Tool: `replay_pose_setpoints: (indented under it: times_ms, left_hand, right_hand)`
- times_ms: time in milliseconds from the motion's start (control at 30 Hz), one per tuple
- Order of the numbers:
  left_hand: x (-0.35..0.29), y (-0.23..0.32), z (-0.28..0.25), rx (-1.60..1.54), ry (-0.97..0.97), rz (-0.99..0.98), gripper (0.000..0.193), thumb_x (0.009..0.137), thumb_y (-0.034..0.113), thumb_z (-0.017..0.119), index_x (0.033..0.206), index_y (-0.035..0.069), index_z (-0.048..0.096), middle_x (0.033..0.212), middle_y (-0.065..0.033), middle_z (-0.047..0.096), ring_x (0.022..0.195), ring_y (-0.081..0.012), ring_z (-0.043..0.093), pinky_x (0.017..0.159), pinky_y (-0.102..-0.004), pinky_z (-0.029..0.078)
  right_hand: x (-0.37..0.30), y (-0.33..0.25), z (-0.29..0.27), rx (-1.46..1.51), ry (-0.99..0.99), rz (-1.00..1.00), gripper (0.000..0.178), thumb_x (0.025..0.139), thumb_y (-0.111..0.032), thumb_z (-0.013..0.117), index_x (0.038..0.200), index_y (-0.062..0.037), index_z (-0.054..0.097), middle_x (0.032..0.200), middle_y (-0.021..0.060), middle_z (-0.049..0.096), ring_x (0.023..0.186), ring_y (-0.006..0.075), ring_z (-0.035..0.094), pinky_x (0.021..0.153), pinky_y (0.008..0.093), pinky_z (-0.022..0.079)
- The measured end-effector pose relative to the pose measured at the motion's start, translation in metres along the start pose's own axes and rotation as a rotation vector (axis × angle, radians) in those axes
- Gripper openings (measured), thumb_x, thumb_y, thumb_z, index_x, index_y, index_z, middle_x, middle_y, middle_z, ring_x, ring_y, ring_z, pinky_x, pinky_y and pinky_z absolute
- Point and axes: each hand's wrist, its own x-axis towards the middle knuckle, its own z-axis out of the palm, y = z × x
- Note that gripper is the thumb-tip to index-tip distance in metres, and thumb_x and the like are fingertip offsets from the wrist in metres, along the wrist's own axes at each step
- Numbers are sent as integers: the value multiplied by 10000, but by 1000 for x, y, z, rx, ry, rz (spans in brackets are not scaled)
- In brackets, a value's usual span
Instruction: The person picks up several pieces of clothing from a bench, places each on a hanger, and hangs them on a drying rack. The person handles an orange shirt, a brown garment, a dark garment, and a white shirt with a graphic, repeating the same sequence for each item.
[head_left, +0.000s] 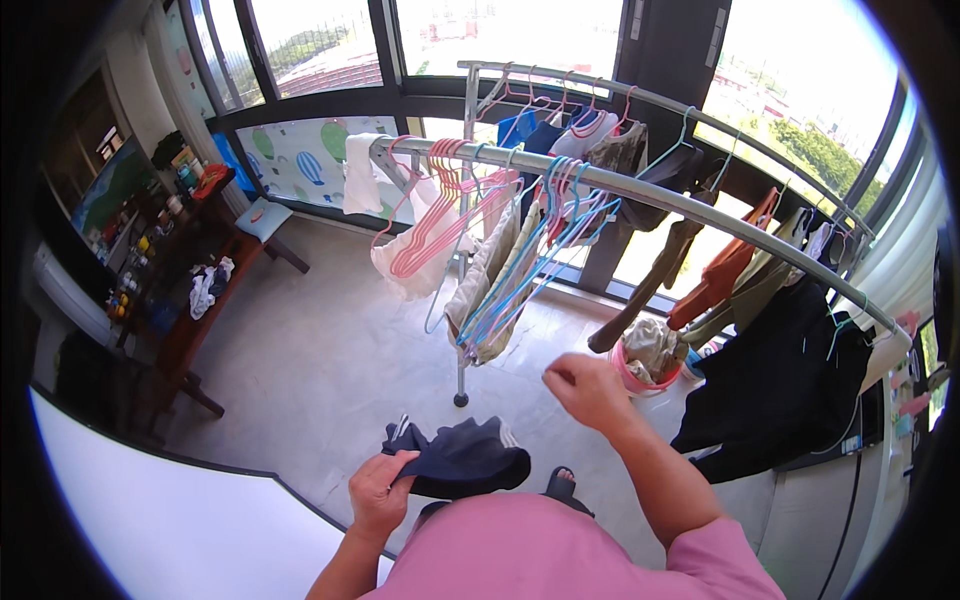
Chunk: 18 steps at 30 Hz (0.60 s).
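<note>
Clothes [780,380] are already hanging along the rack [680,203]; the dark garment [465,458] is dangling with no hanger before the pink shirt [510,550], and cloth [655,348] is waiting in the pink bucket [618,366]. The left hand [378,490] is pinching that garment's edge; the right hand [585,390] is hanging raised, fingers curling narrow, seemingly empty.

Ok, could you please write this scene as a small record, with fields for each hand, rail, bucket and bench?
Left hand: grips a dark garment with pale stripes
Right hand: fingers curled, no held thing visible
Front rail: carries pink hangers, blue hangers and a large black garment
Bucket: pink, holds pale cloth
Bench: brown, crumpled cloth on top
</note>
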Motion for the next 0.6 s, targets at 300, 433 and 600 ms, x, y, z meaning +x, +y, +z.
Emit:
replay_pose_setpoints:
  times_ms: [300,433,600]
  left_hand:
    - [-5,33,13,123,109,-73,329,780,-47,804,1091,62,794,803,-115,694,704,-295,661,625,-374,509]
    - [-20,32,16,144,189,-95,291,795,-16,808,1075,59,794,790,-119,689,693,-301,656,635,-376,510]
    - [-35,39,23,160,132,-208,268,801,-58,798,1055,26,792,842,-133,736,731,-277,694,672,-343,532]
  right_hand:
    - [137,-19,-30,683,159,293,463,922,-421,825,978,16,684,722,67,709,543,110,642,485,248,527]
    - [146,-4,-26,794,171,276,334,951,-315,785,963,7,694,689,63,705,519,111,639,475,255,519]
    - [143,9,-28,390,433,-6,218,953,-255,762,997,-46,718,689,66,712,575,190,679,550,321,526]
